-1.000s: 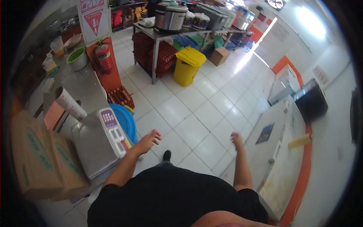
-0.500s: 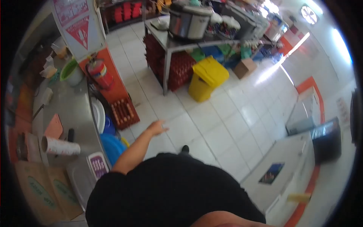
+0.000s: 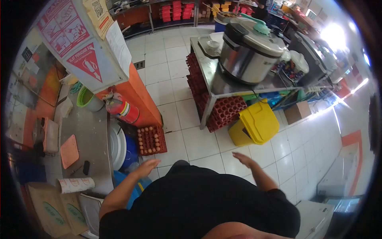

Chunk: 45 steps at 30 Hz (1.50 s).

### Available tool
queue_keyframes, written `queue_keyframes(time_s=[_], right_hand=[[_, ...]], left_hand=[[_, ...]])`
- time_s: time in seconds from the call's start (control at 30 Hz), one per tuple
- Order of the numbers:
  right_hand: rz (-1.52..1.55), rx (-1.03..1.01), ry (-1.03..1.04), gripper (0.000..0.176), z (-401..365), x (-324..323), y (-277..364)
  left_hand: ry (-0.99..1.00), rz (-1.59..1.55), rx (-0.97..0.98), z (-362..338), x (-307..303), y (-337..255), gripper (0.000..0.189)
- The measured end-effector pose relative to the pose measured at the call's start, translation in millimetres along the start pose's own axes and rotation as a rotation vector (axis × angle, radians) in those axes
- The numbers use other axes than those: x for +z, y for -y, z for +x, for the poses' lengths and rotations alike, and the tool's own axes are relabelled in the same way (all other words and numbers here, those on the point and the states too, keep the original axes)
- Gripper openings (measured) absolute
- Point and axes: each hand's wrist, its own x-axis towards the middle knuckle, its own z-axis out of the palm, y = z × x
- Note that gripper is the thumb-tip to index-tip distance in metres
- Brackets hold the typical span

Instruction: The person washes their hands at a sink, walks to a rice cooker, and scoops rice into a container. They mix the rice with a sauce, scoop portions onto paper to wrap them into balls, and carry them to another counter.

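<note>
My left hand (image 3: 147,167) hangs in front of my body with its fingers stretched out, holding nothing. The nearest thing to it is an egg tray (image 3: 161,148) on the floor, which holds several brown eggs (image 3: 143,140). My right hand (image 3: 243,159) is also empty, fingers extended, above the white tiles. A yellow bin (image 3: 254,124) with its lid down stands just beyond that hand. Neither hand touches anything.
To the left runs a metal counter (image 3: 94,137) with a pink cutting board (image 3: 70,151) and a paper roll (image 3: 75,185). A fire extinguisher (image 3: 124,111) hangs on the orange pillar (image 3: 145,97). Ahead, a steel table (image 3: 207,67) bears a large rice cooker (image 3: 250,51); stacked egg trays (image 3: 227,113) sit below.
I have moved forward; the table, bin and egg tray appear nearer. My right hand has come into view. My left hand has shifted slightly left and lower in the picture.
</note>
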Motion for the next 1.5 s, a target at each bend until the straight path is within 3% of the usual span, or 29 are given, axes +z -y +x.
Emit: queue_keyframes(time_s=[0.03, 0.07, 0.13, 0.17, 0.2, 0.23, 0.27, 0.4, 0.57, 0.6, 0.7, 0.73, 0.83, 0.97, 1.03, 1.17, 1.33, 1.37, 1.43, 1.47, 1.5], right_hand=[[0.092, -0.163, 0.206, 0.063, -24, -25, 87], [0.088, -0.162, 0.214, 0.063, -22, -30, 122], [0.149, -0.084, 0.561, 0.068, -1, -37, 172], [0.054, -0.104, 0.689, 0.082, 53, -26, 134], [0.339, -0.173, 0.861, 0.074, 43, -16, 170], [0.375, -0.234, 0.912, 0.054, 88, 10, 126], [0.380, -0.250, 0.902, 0.054, 106, 7, 147], [0.320, -0.227, 0.309, 0.046, 144, -30, 245], [0.284, -0.155, -0.344, 0.043, 185, -28, 343], [0.384, -0.222, -0.383, 0.048, 246, -25, 317], [0.474, -0.345, -0.369, 0.050, 275, -77, 430], [0.274, -0.359, -0.376, 0.052, 316, -91, 450], [0.243, -0.449, -0.326, 0.051, 372, -125, 530], [0.092, -0.544, -0.327, 0.049, 460, -156, 578], [-0.007, -0.432, -0.190, 0.047, 491, -164, 589], [0.036, -0.511, -0.252, 0.048, 541, -191, 616], [0.130, -0.296, -0.431, 0.049, 612, -246, 662], [0.149, -0.224, -0.461, 0.049, 619, -251, 674], [0.347, -0.234, -0.584, 0.047, 637, -270, 698], [0.368, -0.304, -0.619, 0.047, 644, -280, 706], [0.394, -0.363, -0.673, 0.047, 650, -289, 712]], left_hand=[[0.024, -0.096, 0.055, -6, -7, -14, 0.052], [0.019, -0.101, 0.050, -9, 0, -36, 0.052], [-0.618, -0.434, -0.233, -1, 18, -81, 0.041], [-0.622, -0.423, -0.227, 16, 0, -78, 0.041], [-0.621, -0.392, -0.225, 30, -19, -81, 0.040], [-0.619, -0.362, -0.215, 47, -43, -86, 0.040], [-0.617, -0.334, -0.207, 64, -65, -92, 0.040], [-0.608, -0.284, -0.198, 136, -126, -114, 0.038], [-0.610, -0.170, -0.281, 183, -202, -126, 0.037], [-0.617, -0.157, -0.291, 197, -217, -129, 0.036], [-0.661, -0.143, -0.317, 242, -252, -139, 0.035], [-0.677, -0.138, -0.335, 253, -261, -142, 0.035], [-0.748, -0.108, -0.383, 285, -299, -162, 0.034], [-0.874, -0.054, -0.433, 324, -364, -186, 0.033], [-0.903, -0.047, -0.452, 352, -382, -193, 0.032], [-0.926, 0.007, -0.448, 424, -428, -200, 0.031], [-0.830, 0.180, -0.369, 539, -511, -202, 0.030], [-0.798, 0.229, -0.340, 567, -529, -181, 0.030], [-0.816, 0.111, -0.045, 656, -584, -128, 0.027], [-0.688, 0.316, -0.181, 691, -619, -133, 0.030], [-0.607, 0.400, -0.125, 725, -660, -151, 0.030]])
